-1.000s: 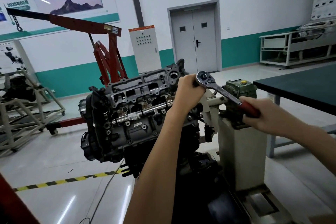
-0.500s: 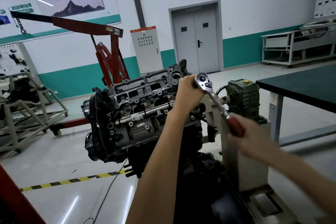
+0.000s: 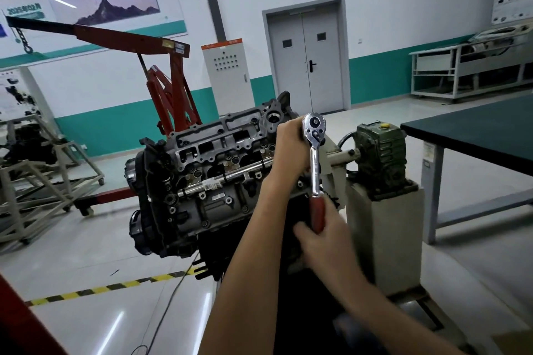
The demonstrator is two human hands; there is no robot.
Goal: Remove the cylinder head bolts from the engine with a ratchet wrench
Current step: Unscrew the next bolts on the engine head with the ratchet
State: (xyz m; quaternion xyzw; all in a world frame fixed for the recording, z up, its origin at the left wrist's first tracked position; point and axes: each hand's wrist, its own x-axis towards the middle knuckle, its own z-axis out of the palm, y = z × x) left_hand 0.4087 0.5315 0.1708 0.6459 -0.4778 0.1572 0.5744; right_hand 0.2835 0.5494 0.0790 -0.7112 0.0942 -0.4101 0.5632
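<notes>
The dark grey cast-metal engine (image 3: 207, 181) is tipped so that its open cylinder head face, with its rectangular ports and a bright steel rail, turns up toward the camera. At the engine's right end, the chrome ratchet wrench with a red handle (image 3: 315, 170) stands nearly vertical, round head uppermost. The left hand (image 3: 290, 147) wraps around it just beside the head. The right hand (image 3: 320, 236), blurred, grips the red handle below.
</notes>
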